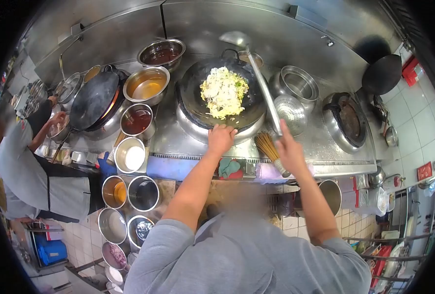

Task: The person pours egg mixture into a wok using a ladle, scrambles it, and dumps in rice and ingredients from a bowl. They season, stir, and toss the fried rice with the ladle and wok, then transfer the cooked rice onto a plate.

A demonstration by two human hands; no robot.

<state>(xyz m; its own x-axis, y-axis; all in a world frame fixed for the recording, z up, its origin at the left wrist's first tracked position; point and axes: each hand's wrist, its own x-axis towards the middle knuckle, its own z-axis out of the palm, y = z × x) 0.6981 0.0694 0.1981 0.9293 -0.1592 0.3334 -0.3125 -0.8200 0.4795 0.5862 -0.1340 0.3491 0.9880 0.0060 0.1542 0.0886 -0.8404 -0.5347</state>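
A dark wok (192, 90) sits on the middle burner, holding a heap of pale yellow and white food with green bits, like egg fried rice (224, 93). My left hand (221, 138) is closed on the wok's near rim; whatever handle it grips is hidden under the fingers. In my right hand (290, 149) is the long metal handle of a ladle (261, 81), whose bowl is up beyond the wok's far right edge, apart from the food. Just below that hand stands a bamboo wok brush (266, 145).
Bowls of sauce and oil (148, 86) line the left of the wok. A perforated strainer (290, 115) and a metal pot (299, 83) are on the right, beyond them another burner (346, 120). At left, a co-worker (41, 161) stands by a second wok (95, 100).
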